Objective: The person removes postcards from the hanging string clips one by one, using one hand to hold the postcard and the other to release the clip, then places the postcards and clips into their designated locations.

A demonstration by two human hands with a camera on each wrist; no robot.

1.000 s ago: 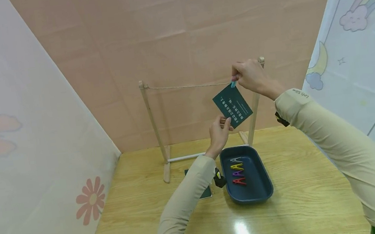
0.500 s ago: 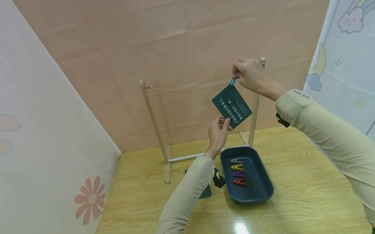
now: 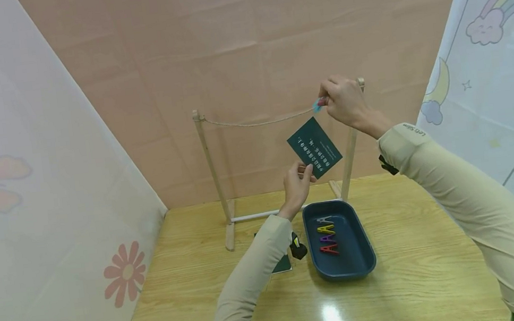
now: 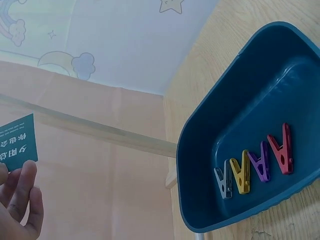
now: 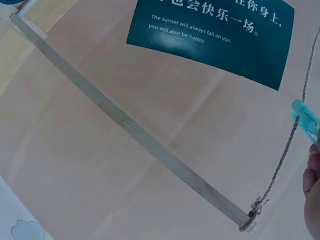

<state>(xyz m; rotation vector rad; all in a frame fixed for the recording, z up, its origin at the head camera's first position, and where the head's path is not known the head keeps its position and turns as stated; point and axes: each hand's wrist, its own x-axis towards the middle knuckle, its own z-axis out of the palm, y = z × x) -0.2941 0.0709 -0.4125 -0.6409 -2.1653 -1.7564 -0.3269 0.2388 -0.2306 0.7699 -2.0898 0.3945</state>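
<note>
My left hand (image 3: pixel 297 185) pinches the lower corner of a dark green card (image 3: pixel 315 148) printed with white writing. The card is tilted, and its top corner lies just below the rope (image 3: pixel 262 123). Above it, my right hand (image 3: pixel 345 100) pinches a light blue clothespin (image 3: pixel 317 105). In the right wrist view the clothespin (image 5: pixel 306 119) meets the rope (image 5: pixel 285 155) at its tip, apart from the card (image 5: pixel 215 42). Only a few right fingertips (image 5: pixel 311 175) show there. The left wrist view has the left hand (image 4: pixel 20 200) holding the card (image 4: pixel 21 142) at its edge.
A dark blue tray (image 3: pixel 365 243) on the wooden table (image 3: pixel 183 308) holds grey, yellow, purple and red clothespins. Behind it stands a wooden frame (image 3: pixel 213 176) with the rope strung between its posts. Another dark green card (image 3: pixel 281 265) lies partly under the left forearm.
The light blue clothespin has come off the card's top corner and moved slightly up to the rope. The card has shifted a little left and down with my left hand.
</note>
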